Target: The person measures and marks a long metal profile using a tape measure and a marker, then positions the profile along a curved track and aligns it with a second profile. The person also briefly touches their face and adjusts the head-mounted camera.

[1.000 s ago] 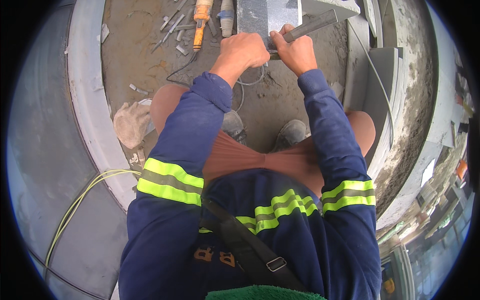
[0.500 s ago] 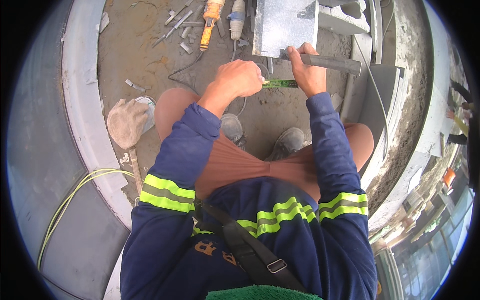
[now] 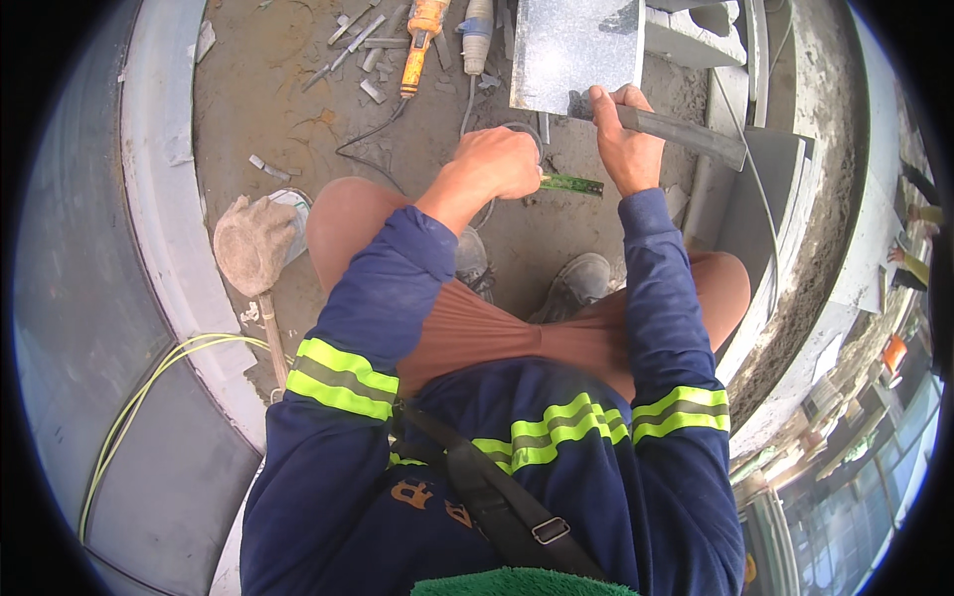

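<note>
Below the grey stone slab (image 3: 576, 50), right hand (image 3: 626, 144) grips a grey bar (image 3: 686, 134) at slab's lower edge. Left hand (image 3: 497, 164), just left, fist closed on a green stick (image 3: 571, 185); its near end hidden inside the fist. Slab's top cut off.

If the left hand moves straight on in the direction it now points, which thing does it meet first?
The left hand points toward the right hand. It would probably first meet the thin green strip whose near end lies at its fingertips, then the right hand, which grips a grey bar. Depth is hard to judge here.
</note>
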Available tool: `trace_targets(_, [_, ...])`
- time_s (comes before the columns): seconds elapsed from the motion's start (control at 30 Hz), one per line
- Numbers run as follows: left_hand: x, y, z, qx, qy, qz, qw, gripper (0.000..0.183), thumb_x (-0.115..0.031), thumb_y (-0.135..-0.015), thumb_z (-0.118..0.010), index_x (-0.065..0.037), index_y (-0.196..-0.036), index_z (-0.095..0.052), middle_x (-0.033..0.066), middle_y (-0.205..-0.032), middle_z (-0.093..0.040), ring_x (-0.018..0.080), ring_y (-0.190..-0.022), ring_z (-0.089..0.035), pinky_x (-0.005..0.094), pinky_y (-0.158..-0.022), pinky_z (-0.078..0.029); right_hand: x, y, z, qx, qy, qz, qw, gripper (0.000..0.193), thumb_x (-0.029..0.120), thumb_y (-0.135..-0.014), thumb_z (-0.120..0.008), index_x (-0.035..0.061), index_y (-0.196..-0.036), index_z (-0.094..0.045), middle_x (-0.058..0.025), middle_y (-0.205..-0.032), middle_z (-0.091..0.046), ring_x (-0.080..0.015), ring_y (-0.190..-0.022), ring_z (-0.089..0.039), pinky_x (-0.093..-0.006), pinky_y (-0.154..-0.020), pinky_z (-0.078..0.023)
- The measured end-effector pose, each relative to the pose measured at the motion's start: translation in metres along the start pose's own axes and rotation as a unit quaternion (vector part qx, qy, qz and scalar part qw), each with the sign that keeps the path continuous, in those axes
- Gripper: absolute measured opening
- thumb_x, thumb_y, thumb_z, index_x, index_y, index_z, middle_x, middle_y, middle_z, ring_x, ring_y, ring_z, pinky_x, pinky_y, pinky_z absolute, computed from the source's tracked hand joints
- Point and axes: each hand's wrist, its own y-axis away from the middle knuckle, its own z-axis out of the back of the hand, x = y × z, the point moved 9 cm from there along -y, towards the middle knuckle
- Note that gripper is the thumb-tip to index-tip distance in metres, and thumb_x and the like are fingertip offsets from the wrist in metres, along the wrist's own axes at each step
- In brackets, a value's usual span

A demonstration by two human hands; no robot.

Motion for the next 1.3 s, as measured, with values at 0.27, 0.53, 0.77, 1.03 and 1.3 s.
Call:
trace_targets(0.27, [0.001,-0.003,0.0,-0.001,0.003,-0.001,1.0,0.03,-0.031,-0.098,-0.063,-0.01,-0.107,-0.083,0.0195,-0.108,-0.079,0.0413,-0.11,-0.073,0.0537,-0.098,-0.055,-0.008,0.006,-0.004,0.032,-0.012,-0.026,0.999,0.039,0.036,-0.1,-0.076,0.0024,-0.084,-0.064,-0.0149,-0.073,-0.068,-0.0283,-0.067,-0.065,-0.0423,-0.066,-0.052])
trace_targets(0.53, [-0.013,-0.002,0.001,0.026,-0.004,0.003,1.0,0.032,-0.031,-0.099,-0.066,-0.007,-0.114,-0.082,0.0202,-0.117,-0.079,0.039,-0.117,-0.073,0.0504,-0.101,-0.056,0.004,0.007,-0.003,0.029,-0.007,0.007,1.0,0.039,0.033,-0.102,-0.076,0.002,-0.084,-0.063,-0.0077,-0.07,-0.063,-0.0152,-0.067,-0.057,-0.0359,-0.065,-0.049])
trace_targets(0.77, [-0.016,0.001,0.004,0.041,-0.009,0.01,0.999,0.034,-0.03,-0.099,-0.067,-0.005,-0.117,-0.082,0.0204,-0.121,-0.078,0.0377,-0.12,-0.072,0.0488,-0.103,-0.056,0.01,0.004,-0.001,0.072,0.02,0.019,0.997,0.033,0.027,-0.101,-0.075,0.003,-0.085,-0.059,-0.0145,-0.074,-0.068,-0.0296,-0.067,-0.066,-0.0427,-0.067,-0.053])
trace_targets(1.03, [-0.012,-0.001,-0.001,0.032,-0.01,-0.002,0.999,0.03,-0.031,-0.099,-0.064,-0.008,-0.109,-0.082,0.0193,-0.112,-0.079,0.0399,-0.113,-0.073,0.0517,-0.099,-0.056,-0.005,0.004,-0.003,0.082,-0.022,-0.03,0.996,0.041,0.034,-0.102,-0.076,0.004,-0.079,-0.059,-0.004,-0.069,-0.063,-0.0123,-0.067,-0.057,-0.0326,-0.065,-0.048])
trace_targets(1.3, [-0.009,0.005,0.02,-0.005,-0.007,-0.009,1.0,0.03,-0.034,-0.1,-0.063,-0.014,-0.109,-0.083,0.0172,-0.105,-0.08,0.0401,-0.108,-0.073,0.0519,-0.095,-0.056,0.002,0.004,0.067,-0.076,-0.213,-0.083,0.97,0.037,0.039,-0.108,-0.07,0.0042,-0.095,-0.069,-0.0066,-0.08,-0.072,-0.0113,-0.073,-0.064,-0.0279,-0.072,-0.051])
